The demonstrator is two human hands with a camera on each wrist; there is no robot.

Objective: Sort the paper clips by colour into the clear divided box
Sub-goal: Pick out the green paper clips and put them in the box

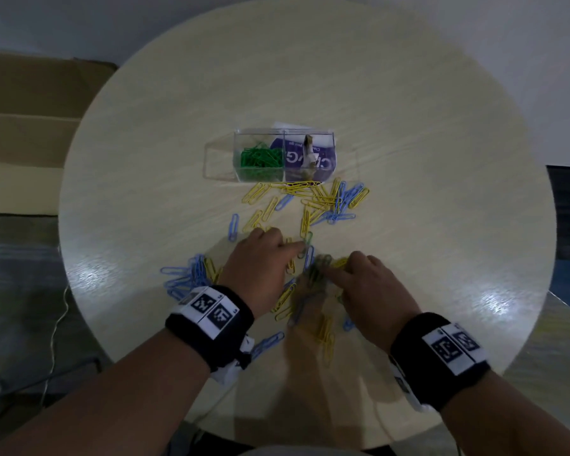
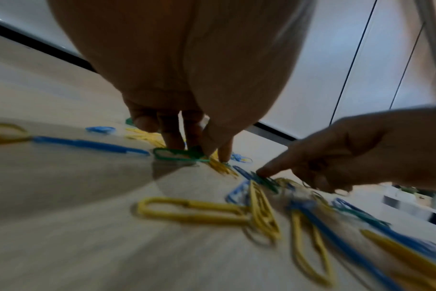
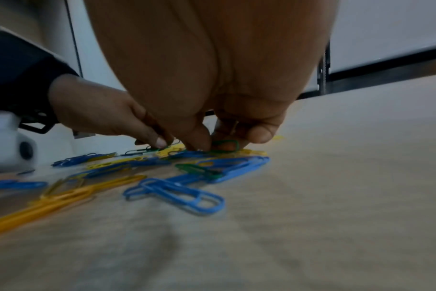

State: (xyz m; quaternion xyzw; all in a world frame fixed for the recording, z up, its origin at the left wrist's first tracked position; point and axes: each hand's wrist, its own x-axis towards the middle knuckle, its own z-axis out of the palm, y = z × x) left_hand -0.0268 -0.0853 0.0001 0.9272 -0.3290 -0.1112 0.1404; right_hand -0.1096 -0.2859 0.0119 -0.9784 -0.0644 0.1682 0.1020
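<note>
The clear divided box (image 1: 332, 139) stands mid-table; green clips (image 1: 260, 158) fill its left compartment and a purple label lies in the right one. Yellow clips (image 1: 310, 195) and blue clips (image 1: 185, 274) lie scattered in front of it. My left hand (image 1: 298, 250) is down on the table, thumb and fingertips pinching a flat green clip (image 2: 177, 155). Close beside it my right hand (image 1: 324, 269) pinches another green clip (image 3: 224, 145) between thumb and fingers. A third green clip (image 3: 199, 170) lies on the blue ones near my right hand.
The round pale wooden table (image 1: 408, 126) has its edge close on every side. Cardboard boxes (image 1: 30, 126) sit on the floor at the left. Loose clips also lie under and between my wrists.
</note>
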